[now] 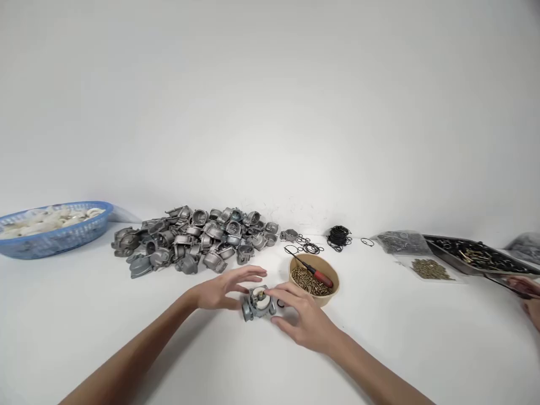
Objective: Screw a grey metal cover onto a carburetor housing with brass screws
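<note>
A grey metal carburetor body (248, 311) lies on the white table between my hands, its open side up. A white ring-like float (264, 304) with a small brass-coloured part sits inside it. To its left is my left hand (219, 289), fingers spread, the thumb close to the body's edge. My right hand (301, 315) reaches in from the right with thumb and forefinger apart; the forefinger tip touches the float area. A small black ring (280, 302) lies beside the carburetor, partly hidden by the right hand.
Carburetor parts are heaped (202, 236) behind my left hand. A bowl (333, 275) holds brass screws and a red-handled screwdriver (323, 277). Black O-rings (338, 236) lie behind it. A blue basket (54, 239) stands left. At right are a black tray (485, 256) and another person's hand (527, 292).
</note>
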Available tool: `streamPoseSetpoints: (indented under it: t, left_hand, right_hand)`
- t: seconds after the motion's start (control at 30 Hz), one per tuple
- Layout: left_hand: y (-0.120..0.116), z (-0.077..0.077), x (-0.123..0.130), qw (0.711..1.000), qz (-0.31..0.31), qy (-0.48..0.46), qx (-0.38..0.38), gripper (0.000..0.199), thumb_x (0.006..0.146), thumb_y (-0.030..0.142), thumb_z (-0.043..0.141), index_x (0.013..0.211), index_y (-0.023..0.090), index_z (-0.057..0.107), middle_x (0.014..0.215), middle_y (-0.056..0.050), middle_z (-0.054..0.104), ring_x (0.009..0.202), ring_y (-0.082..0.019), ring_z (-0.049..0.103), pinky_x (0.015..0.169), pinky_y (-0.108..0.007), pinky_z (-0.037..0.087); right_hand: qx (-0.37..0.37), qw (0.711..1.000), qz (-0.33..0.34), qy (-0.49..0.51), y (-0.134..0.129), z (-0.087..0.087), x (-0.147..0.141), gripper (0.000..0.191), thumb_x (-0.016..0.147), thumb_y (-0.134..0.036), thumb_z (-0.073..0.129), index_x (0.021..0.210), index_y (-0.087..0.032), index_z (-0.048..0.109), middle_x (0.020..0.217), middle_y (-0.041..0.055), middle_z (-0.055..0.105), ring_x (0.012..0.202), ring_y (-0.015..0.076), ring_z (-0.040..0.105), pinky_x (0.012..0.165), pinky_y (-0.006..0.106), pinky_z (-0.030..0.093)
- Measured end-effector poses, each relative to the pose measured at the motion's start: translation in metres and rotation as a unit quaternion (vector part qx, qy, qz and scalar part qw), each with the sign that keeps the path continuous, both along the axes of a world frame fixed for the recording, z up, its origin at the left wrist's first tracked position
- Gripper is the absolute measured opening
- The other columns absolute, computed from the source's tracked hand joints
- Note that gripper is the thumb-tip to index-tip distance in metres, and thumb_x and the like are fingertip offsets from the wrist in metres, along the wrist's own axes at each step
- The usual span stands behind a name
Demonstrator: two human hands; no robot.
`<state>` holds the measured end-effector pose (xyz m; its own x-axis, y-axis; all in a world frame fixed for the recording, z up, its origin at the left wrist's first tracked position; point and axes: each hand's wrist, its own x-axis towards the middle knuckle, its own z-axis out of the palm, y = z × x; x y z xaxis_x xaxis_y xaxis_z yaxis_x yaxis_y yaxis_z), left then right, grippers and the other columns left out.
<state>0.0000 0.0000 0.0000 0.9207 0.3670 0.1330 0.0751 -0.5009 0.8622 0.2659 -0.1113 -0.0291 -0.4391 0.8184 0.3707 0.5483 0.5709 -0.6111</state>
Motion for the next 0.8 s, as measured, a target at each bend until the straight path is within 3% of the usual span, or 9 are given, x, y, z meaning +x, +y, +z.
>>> streamPoseSetpoints:
  t: [0.07, 0.1, 0.17, 0.23, 0.4, 0.5, 0.6, 0.7, 0.8]
  left_hand:
    - [0.012, 0.000, -0.021, 0.992, 0.095, -0.039, 0.068, 0.051, 0.092, 0.032, 0.061, 0.141, 0.028, 0.049, 0.151, -0.014, 0.046, 0.135, -0.032, 0.049, 0.103, -0.048, 0.049]
    - [0.019, 0.000, -0.032, 0.976, 0.177, -0.046, 0.121, 0.040, 0.094, 0.035, 0.057, 0.132, 0.025, 0.057, 0.144, -0.014, 0.054, 0.129, -0.032, 0.054, 0.101, -0.048, 0.051]
    - [0.032, -0.003, -0.050, 0.905, 0.342, -0.014, 0.254, 0.031, 0.093, 0.041, 0.058, 0.118, 0.024, 0.066, 0.130, -0.012, 0.064, 0.123, -0.032, 0.057, 0.101, -0.047, 0.049]
    - [0.040, -0.009, -0.061, 0.849, 0.409, 0.071, 0.328, 0.039, 0.088, 0.050, 0.062, 0.119, 0.026, 0.066, 0.128, -0.011, 0.064, 0.124, -0.035, 0.055, 0.101, -0.048, 0.048]
    - [0.040, -0.028, -0.052, 0.772, 0.436, 0.220, 0.408, 0.054, 0.079, 0.049, 0.067, 0.128, 0.027, 0.060, 0.134, -0.011, 0.057, 0.108, -0.036, 0.060, 0.072, -0.039, 0.056]
    - [0.034, -0.031, -0.043, 0.751, 0.435, 0.257, 0.425, 0.055, 0.077, 0.037, 0.066, 0.130, 0.025, 0.056, 0.132, -0.012, 0.057, 0.103, -0.035, 0.061, 0.060, -0.034, 0.052]
    - [0.031, -0.027, -0.043, 0.735, 0.436, 0.270, 0.444, 0.046, 0.079, 0.026, 0.060, 0.125, 0.022, 0.057, 0.122, -0.012, 0.063, 0.099, -0.033, 0.062, 0.060, -0.031, 0.049]
    - [0.030, -0.019, -0.050, 0.739, 0.454, 0.252, 0.430, 0.031, 0.082, 0.029, 0.059, 0.112, 0.023, 0.062, 0.108, -0.010, 0.070, 0.094, -0.031, 0.065, 0.060, -0.030, 0.046]
    - [0.028, -0.008, -0.057, 0.778, 0.476, 0.211, 0.351, 0.031, 0.078, 0.048, 0.069, 0.098, 0.025, 0.064, 0.086, -0.004, 0.073, 0.078, -0.027, 0.067, 0.057, -0.028, 0.043]
  right_hand:
    - [-0.001, 1.000, 0.004, 0.003, -0.001, 0.000, 0.001, 0.055, 0.087, -0.020, 0.068, 0.138, -0.036, 0.054, 0.127, 0.0047, 0.061, 0.112, 0.0217, 0.061, 0.098, 0.038, 0.052]
    - [-0.001, 1.000, 0.005, 0.005, -0.001, 0.000, 0.001, 0.055, 0.087, -0.019, 0.068, 0.138, -0.036, 0.054, 0.126, 0.0043, 0.061, 0.110, 0.0214, 0.062, 0.098, 0.038, 0.052]
    - [0.000, 1.000, -0.001, 0.004, -0.002, -0.001, 0.002, 0.055, 0.088, -0.020, 0.066, 0.139, -0.036, 0.053, 0.123, 0.0041, 0.062, 0.107, 0.0213, 0.062, 0.096, 0.039, 0.053]
    - [-0.003, 1.000, -0.016, 0.007, -0.001, -0.002, 0.004, 0.054, 0.090, -0.022, 0.064, 0.141, -0.036, 0.049, 0.118, 0.0045, 0.063, 0.103, 0.0213, 0.062, 0.093, 0.039, 0.055]
    - [-0.001, 0.996, -0.059, 0.060, 0.004, -0.005, 0.009, 0.061, 0.093, -0.024, 0.058, 0.149, -0.035, 0.036, 0.113, 0.0054, 0.064, 0.103, 0.0212, 0.063, 0.085, 0.037, 0.059]
    - [-0.006, 0.995, -0.061, 0.076, 0.006, -0.005, 0.009, 0.062, 0.094, -0.023, 0.057, 0.150, -0.035, 0.034, 0.112, 0.0052, 0.064, 0.101, 0.0204, 0.064, 0.083, 0.037, 0.060]
    - [-0.005, 0.996, -0.056, 0.075, 0.005, -0.004, 0.009, 0.061, 0.094, -0.024, 0.057, 0.150, -0.035, 0.034, 0.112, 0.0054, 0.064, 0.100, 0.0206, 0.065, 0.083, 0.037, 0.061]
    - [0.003, 0.995, -0.056, 0.078, 0.005, -0.003, 0.010, 0.059, 0.095, -0.024, 0.057, 0.149, -0.035, 0.036, 0.112, 0.0058, 0.065, 0.099, 0.0210, 0.066, 0.081, 0.037, 0.062]
    - [0.024, 0.994, -0.061, 0.092, 0.005, -0.002, 0.012, 0.058, 0.094, -0.022, 0.057, 0.147, -0.032, 0.037, 0.111, 0.0067, 0.065, 0.097, 0.0210, 0.066, 0.079, 0.037, 0.062]
